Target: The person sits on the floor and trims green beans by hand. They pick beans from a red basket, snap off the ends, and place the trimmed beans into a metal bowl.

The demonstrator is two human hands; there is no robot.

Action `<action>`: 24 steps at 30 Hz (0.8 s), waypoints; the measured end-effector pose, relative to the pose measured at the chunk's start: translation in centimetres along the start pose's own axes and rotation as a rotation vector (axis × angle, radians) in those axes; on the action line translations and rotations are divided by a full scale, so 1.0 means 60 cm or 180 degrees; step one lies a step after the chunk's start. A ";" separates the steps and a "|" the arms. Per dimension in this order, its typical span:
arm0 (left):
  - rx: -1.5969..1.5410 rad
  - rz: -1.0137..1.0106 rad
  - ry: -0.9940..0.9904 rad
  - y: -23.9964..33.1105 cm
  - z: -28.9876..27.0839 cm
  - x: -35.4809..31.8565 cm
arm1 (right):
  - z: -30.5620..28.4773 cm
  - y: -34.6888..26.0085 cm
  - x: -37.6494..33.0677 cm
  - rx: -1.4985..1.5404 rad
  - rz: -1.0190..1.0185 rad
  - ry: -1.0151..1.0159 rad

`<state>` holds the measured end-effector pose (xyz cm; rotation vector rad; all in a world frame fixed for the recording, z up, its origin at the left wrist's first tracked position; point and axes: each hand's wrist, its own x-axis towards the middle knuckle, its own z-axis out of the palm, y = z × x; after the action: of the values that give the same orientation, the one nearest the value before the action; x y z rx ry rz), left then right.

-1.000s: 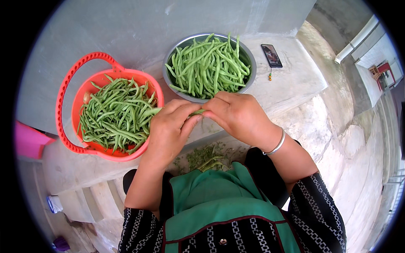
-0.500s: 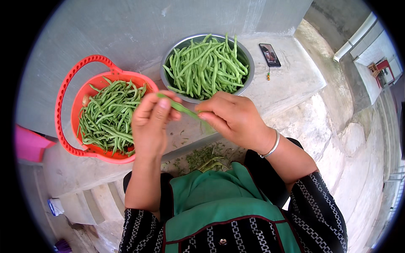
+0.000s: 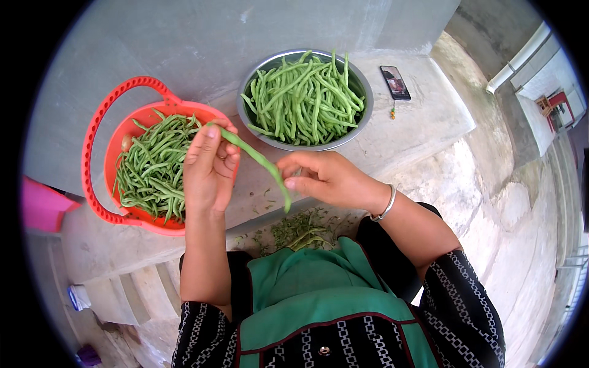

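Between the thumb and fingers of my left hand (image 3: 207, 168) is one end of a long green bean (image 3: 262, 159), which slants down to the right. My right hand (image 3: 328, 176) is beside the bean's lower part, thumb and fingers apart and gripping nothing visible. Behind my left hand stands a red plastic basket (image 3: 92, 153) with a raised handle, filled with green beans (image 3: 153, 165). A metal basin (image 3: 367, 92) heaped with longer green beans (image 3: 304, 101) sits farther off, beyond my hands.
A phone (image 3: 395, 83) with a beaded charm lies on the concrete ledge (image 3: 423, 119), right of the basin. Bean trimmings (image 3: 297, 230) lie below the ledge, before my knees. A grey wall (image 3: 184, 43) rises behind. Something pink (image 3: 46, 205) stands at far left.
My right hand has let go of the bean's end and moved slightly down and left. My left hand has shifted left, tilting the bean so its free end hangs lower.
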<state>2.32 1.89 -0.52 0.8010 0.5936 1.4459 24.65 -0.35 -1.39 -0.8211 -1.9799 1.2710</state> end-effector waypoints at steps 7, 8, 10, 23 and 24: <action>-0.0286 -0.0383 0.0065 -0.050 -0.018 0.019 | 0.011 0.018 0.006 0.1185 0.0983 -0.0192; -0.0188 -0.0381 0.0191 -0.052 -0.014 0.022 | 0.008 0.021 0.007 0.1224 0.1052 -0.0066; -0.0004 -0.0443 0.0289 -0.049 -0.002 0.021 | -0.005 0.027 0.010 0.1195 0.1065 0.0233; 0.4256 0.0473 0.0581 0.076 -0.124 -0.026 | -0.020 0.043 0.147 -0.0758 0.0253 0.1146; 0.4508 0.0477 0.0762 0.092 -0.146 -0.032 | 0.015 0.026 0.155 -0.0818 -0.0006 0.0909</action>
<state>-8.05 0.77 -1.87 1.7683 1.8419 1.0997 18.60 6.94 -1.50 -1.0598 -1.9295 0.8517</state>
